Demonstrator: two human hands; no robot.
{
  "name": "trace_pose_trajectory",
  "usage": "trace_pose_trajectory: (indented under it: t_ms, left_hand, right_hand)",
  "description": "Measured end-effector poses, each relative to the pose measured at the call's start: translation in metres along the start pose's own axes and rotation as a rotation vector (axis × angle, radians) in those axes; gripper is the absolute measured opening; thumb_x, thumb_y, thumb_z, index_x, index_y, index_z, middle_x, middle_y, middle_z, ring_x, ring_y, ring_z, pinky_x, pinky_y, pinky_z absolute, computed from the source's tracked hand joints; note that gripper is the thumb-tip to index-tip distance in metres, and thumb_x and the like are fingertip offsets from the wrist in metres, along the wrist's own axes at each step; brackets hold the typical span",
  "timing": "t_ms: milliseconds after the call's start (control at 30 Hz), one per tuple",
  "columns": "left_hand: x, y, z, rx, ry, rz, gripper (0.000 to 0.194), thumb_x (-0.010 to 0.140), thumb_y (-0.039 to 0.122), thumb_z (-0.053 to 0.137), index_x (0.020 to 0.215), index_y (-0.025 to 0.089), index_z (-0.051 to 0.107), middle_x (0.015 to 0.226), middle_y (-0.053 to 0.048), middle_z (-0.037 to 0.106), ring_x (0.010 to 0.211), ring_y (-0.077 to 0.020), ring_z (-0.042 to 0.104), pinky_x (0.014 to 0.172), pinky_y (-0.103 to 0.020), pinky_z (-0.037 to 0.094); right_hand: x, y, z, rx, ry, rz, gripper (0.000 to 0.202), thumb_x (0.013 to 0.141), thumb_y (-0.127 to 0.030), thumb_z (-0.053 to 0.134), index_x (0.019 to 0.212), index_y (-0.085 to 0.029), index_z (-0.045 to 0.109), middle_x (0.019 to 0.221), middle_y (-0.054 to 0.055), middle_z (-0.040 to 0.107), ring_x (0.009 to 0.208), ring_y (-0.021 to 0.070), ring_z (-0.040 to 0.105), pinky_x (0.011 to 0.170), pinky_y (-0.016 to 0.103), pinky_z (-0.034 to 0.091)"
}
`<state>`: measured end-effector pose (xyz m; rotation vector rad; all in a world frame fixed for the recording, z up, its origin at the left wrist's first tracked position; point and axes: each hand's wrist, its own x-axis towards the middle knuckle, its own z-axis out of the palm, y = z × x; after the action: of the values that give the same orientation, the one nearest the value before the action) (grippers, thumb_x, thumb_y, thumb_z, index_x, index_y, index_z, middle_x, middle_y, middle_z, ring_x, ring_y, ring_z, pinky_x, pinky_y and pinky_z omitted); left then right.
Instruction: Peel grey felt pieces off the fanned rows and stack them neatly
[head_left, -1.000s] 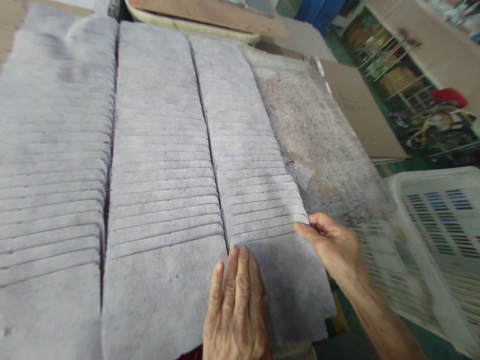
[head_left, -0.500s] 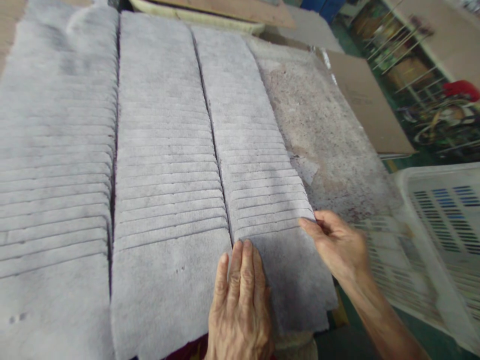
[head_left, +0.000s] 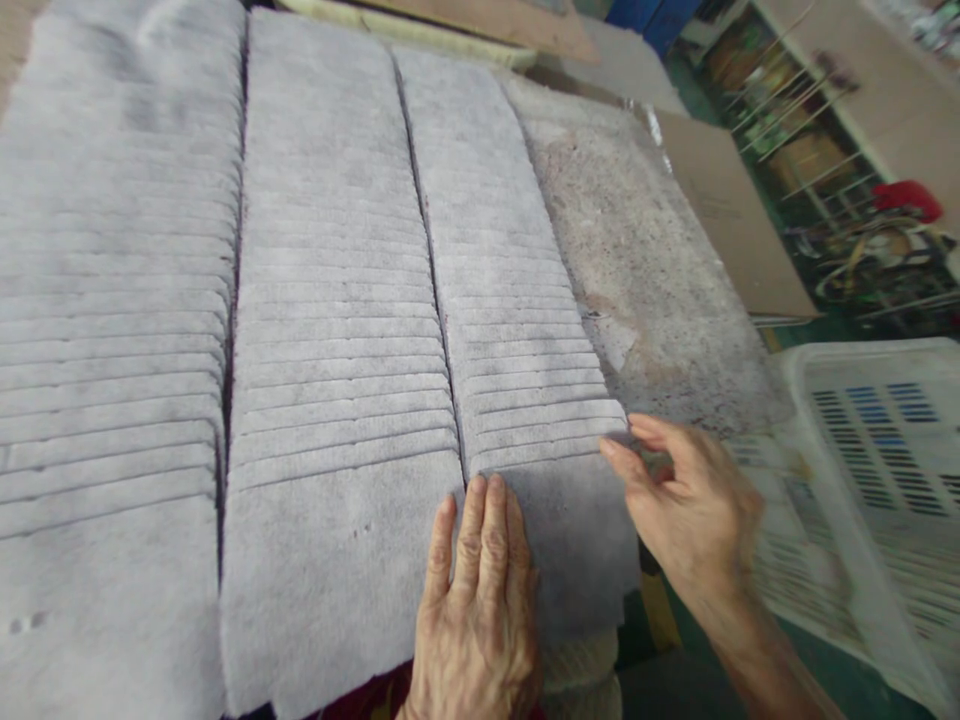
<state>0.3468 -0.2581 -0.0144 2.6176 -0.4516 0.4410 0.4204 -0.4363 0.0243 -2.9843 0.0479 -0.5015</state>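
Grey felt-like sheets lie overlapped like shingles in three columns: a left column [head_left: 105, 400], a middle column [head_left: 337, 560] and a right column [head_left: 577, 540]. My left hand [head_left: 480, 600] lies flat, fingers stretched, across the gap between the middle and right columns near the front. At the right column's outer edge, my right hand [head_left: 690, 510] pinches a grey felt sheet [head_left: 555, 423] by its corner between thumb and forefinger. That sheet juts slightly past the edges of those behind it. The other fingers of my right hand are curled.
A stained, speckled board [head_left: 637, 250] lies right of the columns, with a cardboard sheet [head_left: 724, 210] beyond. A white plastic basket [head_left: 795, 385] stands at the right. Farther off is a wire rack [head_left: 802, 120] with a red item [head_left: 907, 200].
The right column's front sheet has shifted left at its outer edge. A sheet corner at my right hand now sticks out, and that hand has turned slightly. My left hand stays almost in place.
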Motion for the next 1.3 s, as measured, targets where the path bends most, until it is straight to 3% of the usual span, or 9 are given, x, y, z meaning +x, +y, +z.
trace_pose_trajectory:
  t_ms: [67,133,200,333,567,833,1000,1133,1300]
  left_hand:
    - [0.0,0.0,0.0,0.003,0.001,0.001,0.04,0.084,0.015,0.045,0.121,0.0,0.05,0.129,-0.018,0.053,0.125,-0.0318,0.043,0.106,-0.047,0.031]
    - [0.0,0.0,0.0,0.006,-0.003,0.007,0.041,0.084,0.014,0.043,0.121,0.0,0.05,0.129,-0.018,0.052,0.125,-0.032,0.042,0.106,-0.048,0.032]
    - [-0.001,0.0,0.001,0.008,-0.012,0.011,0.041,0.084,0.013,0.041,0.122,0.0,0.05,0.13,-0.018,0.052,0.125,-0.0318,0.042,0.106,-0.047,0.031]
    - [-0.001,0.0,0.001,-0.013,-0.014,0.006,0.042,0.083,0.013,0.042,0.122,-0.001,0.05,0.13,-0.019,0.052,0.125,-0.0322,0.043,0.106,-0.048,0.03]
    - [0.002,-0.001,-0.002,-0.043,-0.019,-0.001,0.041,0.085,0.014,0.04,0.122,0.0,0.05,0.129,-0.019,0.052,0.125,-0.0317,0.042,0.105,-0.047,0.03]
    - [0.006,-0.008,-0.006,-0.065,-0.027,0.02,0.044,0.082,0.014,0.046,0.124,0.0,0.048,0.131,-0.019,0.05,0.125,-0.0312,0.041,0.103,-0.046,0.032]
    - [0.026,-0.016,-0.011,-0.028,-0.021,-0.009,0.044,0.082,0.014,0.045,0.124,0.0,0.048,0.13,-0.017,0.051,0.124,-0.0317,0.042,0.101,-0.046,0.033]
    - [0.036,-0.019,-0.011,0.016,0.007,-0.001,0.04,0.082,0.015,0.047,0.12,0.001,0.052,0.121,-0.015,0.059,0.115,-0.0301,0.05,0.098,-0.047,0.036]
    - [0.036,-0.02,-0.01,0.012,-0.006,-0.001,0.041,0.082,0.018,0.049,0.119,0.001,0.053,0.123,-0.017,0.058,0.115,-0.0306,0.05,0.099,-0.048,0.036]
  right_hand:
    - [0.0,-0.002,-0.003,0.035,0.005,-0.224,0.025,0.081,-0.032,0.06,0.1,-0.016,0.06,0.094,0.011,0.066,0.087,0.0245,0.059,0.077,0.037,0.047]
    - [0.002,-0.003,-0.005,0.127,-0.085,-0.419,0.028,0.08,-0.028,0.062,0.105,-0.015,0.057,0.1,0.01,0.065,0.095,0.0245,0.057,0.085,0.039,0.045]
    - [0.004,-0.004,-0.005,0.195,-0.183,-0.511,0.034,0.078,-0.025,0.064,0.109,-0.014,0.054,0.104,0.011,0.063,0.099,0.0249,0.054,0.088,0.04,0.044]
    - [0.008,-0.005,-0.002,0.168,-0.25,-0.506,0.04,0.072,-0.023,0.07,0.107,-0.013,0.054,0.099,0.011,0.061,0.093,0.0271,0.053,0.081,0.043,0.045]
    - [0.01,-0.006,-0.001,0.245,-0.276,-0.464,0.024,0.068,-0.017,0.071,0.085,-0.019,0.054,0.082,0.006,0.057,0.081,0.023,0.052,0.071,0.038,0.045]
    - [0.009,-0.003,0.004,0.227,-0.374,-0.386,0.026,0.068,-0.017,0.069,0.086,-0.019,0.052,0.081,0.005,0.06,0.08,0.022,0.056,0.069,0.036,0.044]
    - [0.01,-0.009,0.0,0.206,-0.396,-0.372,0.011,0.072,-0.015,0.063,0.076,-0.02,0.053,0.07,0.001,0.058,0.067,0.016,0.054,0.061,0.029,0.04]
    - [0.006,-0.013,-0.003,0.204,-0.361,-0.393,0.022,0.076,-0.014,0.058,0.06,-0.02,0.044,0.06,-0.001,0.051,0.059,0.0126,0.048,0.055,0.026,0.035]
    - [-0.008,-0.009,-0.016,0.15,-0.361,-0.416,0.021,0.081,-0.018,0.056,0.063,-0.019,0.046,0.056,-0.003,0.049,0.052,0.0103,0.049,0.052,0.025,0.033]
